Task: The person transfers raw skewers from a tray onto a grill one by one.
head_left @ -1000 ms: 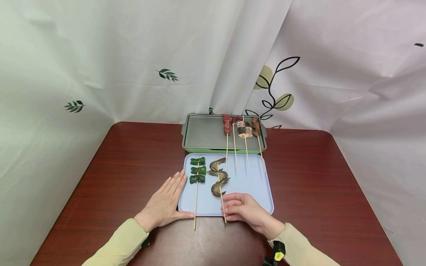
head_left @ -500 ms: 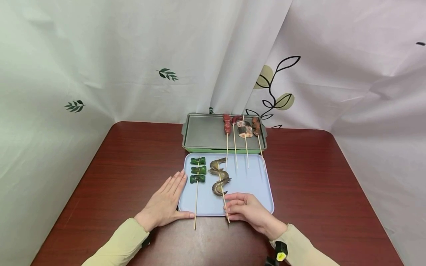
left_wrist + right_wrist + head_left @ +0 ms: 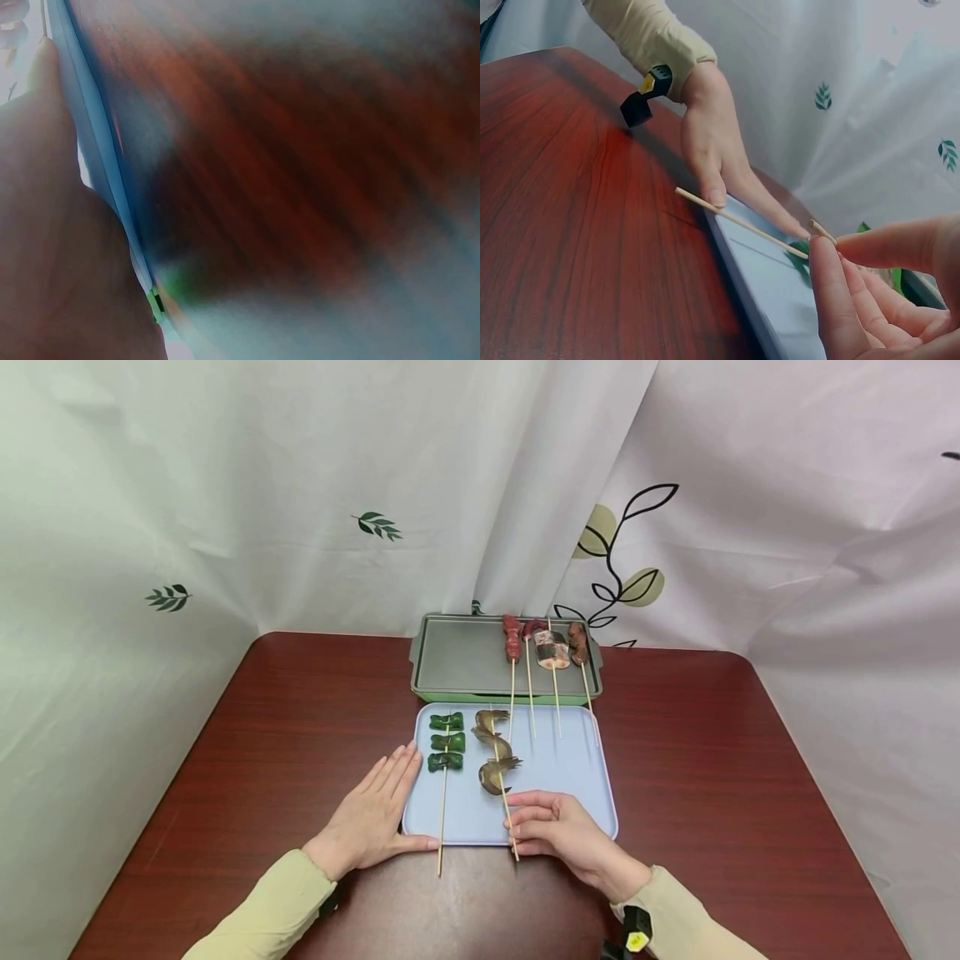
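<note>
My right hand (image 3: 555, 831) pinches the bare lower end of a shrimp skewer (image 3: 491, 778) between thumb and fingers, over the front of a light blue tray (image 3: 566, 777). Several grey-brown shrimp are threaded along its upper part. In the right wrist view the stick's tip (image 3: 821, 229) pokes out between thumb and fingertips. My left hand (image 3: 367, 818) lies with straight fingers along the tray's left edge, its thumb at the front rim touching or beside the stick of a green pepper skewer (image 3: 447, 742). That skewer lies on the tray, its stick jutting past the front rim.
Behind the tray stands a grey grill pan (image 3: 457, 656) on a green base. On its right side lie a red meat skewer (image 3: 512, 639), a dark red curled skewer (image 3: 531, 628), a fish steak skewer (image 3: 552, 650) and a brown meat skewer (image 3: 577, 643). Their sticks overhang the tray.
The shrimp skewer has turned about its stick, so the shrimp face differently, and its handle end has shifted slightly right with my right hand. My left hand stays in place.
</note>
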A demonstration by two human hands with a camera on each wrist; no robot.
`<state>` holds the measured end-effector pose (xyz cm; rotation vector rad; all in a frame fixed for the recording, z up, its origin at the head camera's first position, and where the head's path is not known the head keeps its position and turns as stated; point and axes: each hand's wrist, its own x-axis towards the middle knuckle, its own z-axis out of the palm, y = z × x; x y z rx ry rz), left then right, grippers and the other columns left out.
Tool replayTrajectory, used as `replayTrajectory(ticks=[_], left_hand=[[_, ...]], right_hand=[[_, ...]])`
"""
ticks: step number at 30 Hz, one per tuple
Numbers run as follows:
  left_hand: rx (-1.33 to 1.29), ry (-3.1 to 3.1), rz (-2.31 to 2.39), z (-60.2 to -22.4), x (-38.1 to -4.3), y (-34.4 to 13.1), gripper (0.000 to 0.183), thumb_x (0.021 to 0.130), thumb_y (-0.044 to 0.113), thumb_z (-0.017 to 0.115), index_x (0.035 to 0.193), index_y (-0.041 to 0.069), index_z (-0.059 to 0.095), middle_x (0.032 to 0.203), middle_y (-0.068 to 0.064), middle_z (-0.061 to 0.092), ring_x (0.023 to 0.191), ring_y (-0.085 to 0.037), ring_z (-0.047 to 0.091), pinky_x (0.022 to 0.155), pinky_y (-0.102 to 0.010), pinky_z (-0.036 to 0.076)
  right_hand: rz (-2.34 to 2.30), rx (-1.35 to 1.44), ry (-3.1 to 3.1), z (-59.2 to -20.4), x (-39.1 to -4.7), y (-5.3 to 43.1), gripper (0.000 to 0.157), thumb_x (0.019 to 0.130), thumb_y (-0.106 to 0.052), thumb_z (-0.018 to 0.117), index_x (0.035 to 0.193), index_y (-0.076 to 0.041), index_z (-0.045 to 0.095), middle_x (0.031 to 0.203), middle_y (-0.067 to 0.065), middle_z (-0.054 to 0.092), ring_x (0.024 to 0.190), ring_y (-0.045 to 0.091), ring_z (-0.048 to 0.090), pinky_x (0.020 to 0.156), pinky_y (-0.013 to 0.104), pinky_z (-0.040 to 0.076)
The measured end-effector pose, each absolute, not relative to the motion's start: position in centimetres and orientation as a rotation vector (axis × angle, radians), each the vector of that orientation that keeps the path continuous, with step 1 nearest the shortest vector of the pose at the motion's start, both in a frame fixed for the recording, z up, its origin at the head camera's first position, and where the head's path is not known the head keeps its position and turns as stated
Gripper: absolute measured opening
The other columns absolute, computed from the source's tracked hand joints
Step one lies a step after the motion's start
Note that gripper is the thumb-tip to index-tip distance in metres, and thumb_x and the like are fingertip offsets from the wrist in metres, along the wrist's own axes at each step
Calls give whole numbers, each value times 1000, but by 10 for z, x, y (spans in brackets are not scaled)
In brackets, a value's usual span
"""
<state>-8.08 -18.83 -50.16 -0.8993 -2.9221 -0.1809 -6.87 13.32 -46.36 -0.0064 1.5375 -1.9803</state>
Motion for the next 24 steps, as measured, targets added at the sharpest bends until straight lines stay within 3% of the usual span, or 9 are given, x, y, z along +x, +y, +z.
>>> replayTrajectory(ticks=[12, 19, 24], left_hand=[[-914, -2862, -248, -495, -79, -186, 119, 83, 85, 51, 153, -11, 34, 161, -26, 27, 147, -39, 29, 118, -50, 28], [-906, -2879, -203, -500, -80, -188, 120, 84, 87, 44, 155, -9, 31, 163, -24, 24, 149, -37, 25, 120, -48, 25], [-905, -2891, -221, -494, -79, -185, 120, 83, 85, 52, 153, -10, 33, 162, -26, 26, 149, -38, 27, 119, -50, 26]], right_hand=[[-1967, -95, 1563, -453, -63, 130, 46, 91, 11, 64, 134, 18, 50, 97, 10, 69, 84, 19, 70, 75, 32, 61], [-1948, -163, 1589, -447, -63, 126, 49, 90, 7, 65, 134, 20, 49, 96, 10, 69, 83, 17, 70, 73, 33, 61], [-1928, -220, 1641, -442, -66, 119, 50, 88, 6, 67, 133, 20, 51, 96, 12, 68, 80, 15, 69, 73, 35, 62]])
